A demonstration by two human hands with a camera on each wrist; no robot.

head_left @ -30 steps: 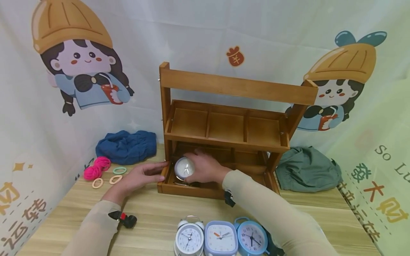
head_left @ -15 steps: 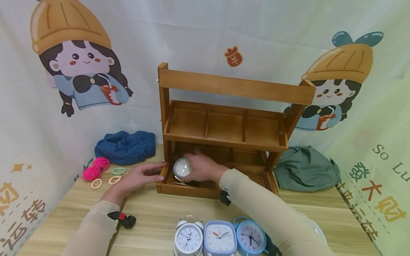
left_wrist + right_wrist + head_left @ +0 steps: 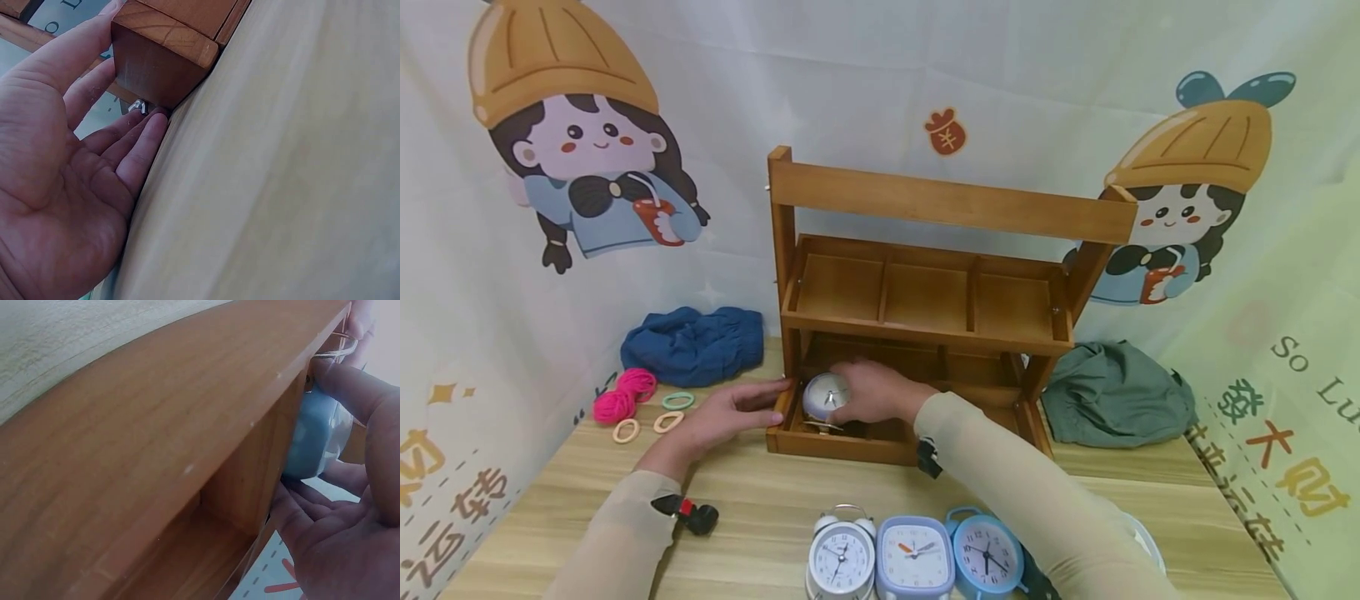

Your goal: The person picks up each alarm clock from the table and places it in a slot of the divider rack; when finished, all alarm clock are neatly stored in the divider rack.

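Observation:
A small pale lavender alarm clock (image 3: 824,398) leans in the left part of the lower tray (image 3: 850,448) of a brown wooden rack. My right hand (image 3: 883,393) holds it from the right side, face tipped upward. In the right wrist view the clock body (image 3: 310,434) looks blue, with thumb and fingers on either side and a thin metal loop above it. My left hand (image 3: 722,418) rests against the tray's left end. In the left wrist view its fairly straight fingers (image 3: 140,156) lie along the wooden end, thumb at the corner.
Near the table's front stand a white twin-bell clock (image 3: 842,560), a lavender square clock (image 3: 916,557) and a blue round clock (image 3: 989,558). Left lie pink yarn (image 3: 617,404), several rings (image 3: 670,422) and blue cloth (image 3: 692,346). Green cloth (image 3: 1120,396) sits right of the upper tray (image 3: 925,287).
The held clock has tipped so that its face points more upward, with the right hand still around it. The left hand stays at the rack's end.

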